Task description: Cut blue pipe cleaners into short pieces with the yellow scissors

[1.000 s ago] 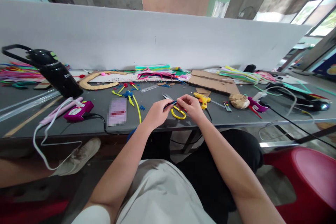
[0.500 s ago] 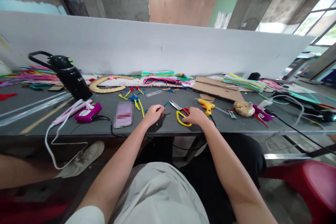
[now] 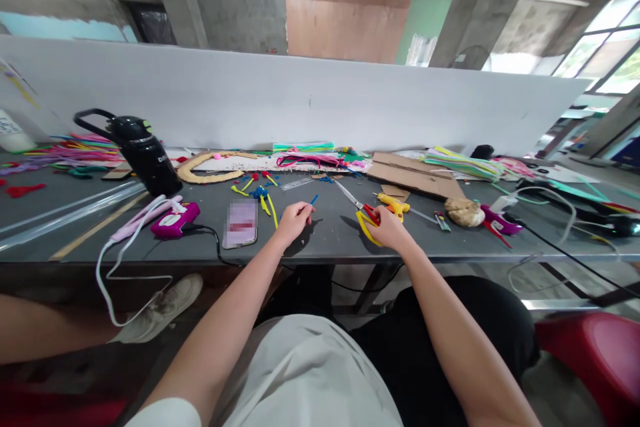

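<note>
A short blue pipe cleaner (image 3: 314, 199) sticks up out of my left hand (image 3: 295, 221), whose fingers are pinched round it above the grey table. My right hand (image 3: 387, 228) grips scissors (image 3: 353, 195) by their red and yellow handles; the blades point away to the upper left and look closed, apart from the blue piece. Left of my left hand lie yellow pipe cleaner pieces (image 3: 273, 211) and a blue pipe cleaner cluster (image 3: 260, 193). A yellow glue gun (image 3: 394, 205) rests just beyond my right hand.
A phone (image 3: 241, 223), a purple box with a cord (image 3: 175, 219) and a black bottle (image 3: 150, 159) are on the left. Cardboard (image 3: 415, 172) and pipe cleaner bundles (image 3: 463, 161) line the back. Right are a brown lump (image 3: 464, 211) and cables. Another person's shoe (image 3: 163, 307) shows below the table.
The scissors, held in my right hand, have moved right and away from the blue pipe cleaner, and their blades have closed. My left hand still holds the blue piece, now tilted more upright.
</note>
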Tool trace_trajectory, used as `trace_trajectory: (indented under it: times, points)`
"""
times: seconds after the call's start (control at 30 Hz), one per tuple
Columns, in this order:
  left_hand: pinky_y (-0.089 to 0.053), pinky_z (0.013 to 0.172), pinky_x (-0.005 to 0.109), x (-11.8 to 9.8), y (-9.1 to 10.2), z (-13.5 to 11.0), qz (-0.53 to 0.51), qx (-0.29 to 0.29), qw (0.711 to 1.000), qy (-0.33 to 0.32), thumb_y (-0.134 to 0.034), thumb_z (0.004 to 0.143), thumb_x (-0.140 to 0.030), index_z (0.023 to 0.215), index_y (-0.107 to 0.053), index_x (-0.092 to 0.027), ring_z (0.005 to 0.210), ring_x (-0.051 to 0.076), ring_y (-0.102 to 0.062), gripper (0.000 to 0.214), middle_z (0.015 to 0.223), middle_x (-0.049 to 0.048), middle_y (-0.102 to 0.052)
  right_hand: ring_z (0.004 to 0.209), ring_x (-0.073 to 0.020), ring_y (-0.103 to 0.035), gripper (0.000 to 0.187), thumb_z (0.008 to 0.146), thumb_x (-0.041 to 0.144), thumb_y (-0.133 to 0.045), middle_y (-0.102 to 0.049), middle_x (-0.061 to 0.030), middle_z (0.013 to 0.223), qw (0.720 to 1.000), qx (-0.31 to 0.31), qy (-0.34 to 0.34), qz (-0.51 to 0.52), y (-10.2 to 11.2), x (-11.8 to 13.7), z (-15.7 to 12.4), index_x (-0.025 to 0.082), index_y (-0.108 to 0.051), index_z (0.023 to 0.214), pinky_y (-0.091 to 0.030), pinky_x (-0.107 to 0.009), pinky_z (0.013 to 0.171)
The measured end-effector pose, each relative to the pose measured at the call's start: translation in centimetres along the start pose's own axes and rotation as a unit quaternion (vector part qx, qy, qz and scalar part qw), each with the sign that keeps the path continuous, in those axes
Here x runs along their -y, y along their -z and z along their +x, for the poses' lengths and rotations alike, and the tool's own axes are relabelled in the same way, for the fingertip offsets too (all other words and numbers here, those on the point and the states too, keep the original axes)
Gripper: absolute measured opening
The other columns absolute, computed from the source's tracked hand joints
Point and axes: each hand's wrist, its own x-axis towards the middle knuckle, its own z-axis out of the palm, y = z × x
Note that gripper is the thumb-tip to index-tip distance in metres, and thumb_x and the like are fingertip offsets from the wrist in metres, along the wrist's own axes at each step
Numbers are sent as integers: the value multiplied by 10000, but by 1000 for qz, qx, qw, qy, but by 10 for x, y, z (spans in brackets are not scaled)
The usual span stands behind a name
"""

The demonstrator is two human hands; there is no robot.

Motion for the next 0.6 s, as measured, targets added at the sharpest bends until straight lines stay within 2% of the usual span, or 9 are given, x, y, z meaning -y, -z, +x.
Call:
trace_trajectory:
  times: [0.17,0.33,0.6]
  points:
    - [-343,526,248,2,0,1,-22,-12,1000,-1,-492,907,-434,853,-627,-175,497,120,-445,297,584,-25,-536,657,-162,-562,424,782,625,-653,-647,-14,775,994,-44,22,98,-7,0,-11,228,-527,859,-363,-261,579]
    - [-343,529,248,3,1,1,-24,-10,1000,-3,-502,906,-445,839,-630,-176,509,121,-451,305,589,-21,-549,630,-164,-519,449,753,677,-649,-639,-14,727,996,-36,52,62,-13,8,-17,233,-582,763,-300,-267,548]
    - [-338,539,253,2,1,1,-10,-9,1000,-6,-496,910,-448,832,-643,-173,508,124,-446,321,587,-21,-562,590,-152,-476,490,772,695,-614,-611,-18,639,992,-24,88,82,-18,18,-11,211,-620,693,-275,-268,537]
